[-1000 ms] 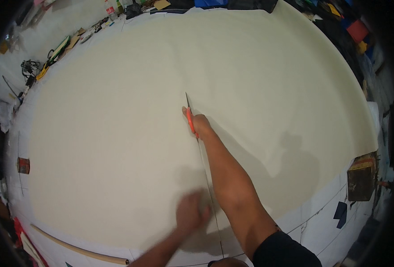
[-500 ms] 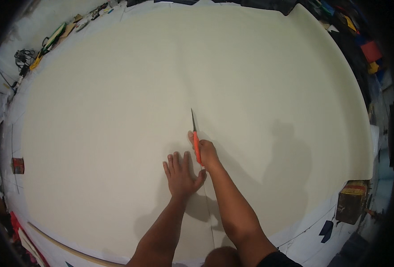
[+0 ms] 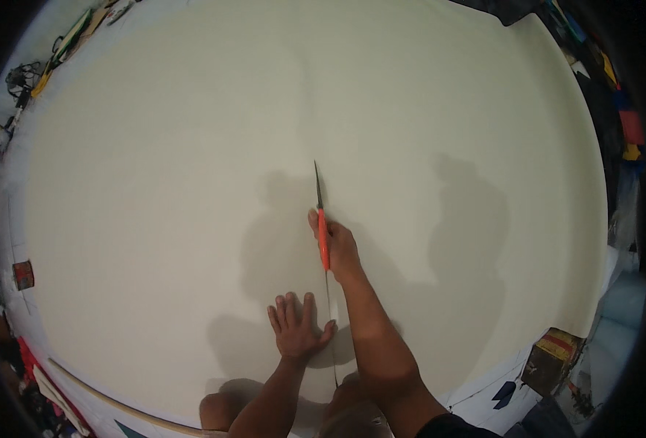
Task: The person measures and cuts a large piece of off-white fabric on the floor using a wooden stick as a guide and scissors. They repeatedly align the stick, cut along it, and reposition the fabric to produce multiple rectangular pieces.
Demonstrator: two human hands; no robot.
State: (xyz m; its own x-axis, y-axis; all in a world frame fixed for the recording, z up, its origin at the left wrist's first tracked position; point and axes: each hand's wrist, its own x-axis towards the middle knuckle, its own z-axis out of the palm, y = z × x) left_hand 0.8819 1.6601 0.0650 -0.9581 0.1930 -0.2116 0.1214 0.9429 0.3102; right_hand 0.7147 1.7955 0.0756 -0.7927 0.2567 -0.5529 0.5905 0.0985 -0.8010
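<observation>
A large cream-coloured sheet [image 3: 155,182] spreads over most of the view. My right hand [image 3: 343,252] is closed around the orange handles of a pair of scissors [image 3: 324,241], whose dark blades point away from me at the middle of the sheet. Behind the scissors, a thin cut line [image 3: 331,343] runs back toward my body. Just left of that line my left hand [image 3: 297,334] lies flat on the sheet with its fingers spread, its thumb close to the cut. The lower blade's contact with the sheet is too small to make out.
A worn, box-like block [image 3: 551,363] sits at the sheet's near right corner, beside a dark scrap [image 3: 505,395]. A small red tin [image 3: 23,275] stands at the left edge. Along the near left lies a long strip [image 3: 118,405]. Dark material [image 3: 597,124] borders the right side.
My right hand and the scissors have moved farther forward along the sheet, and the cut behind them is longer. My left hand now lies farther behind the scissors. My knees have come into view.
</observation>
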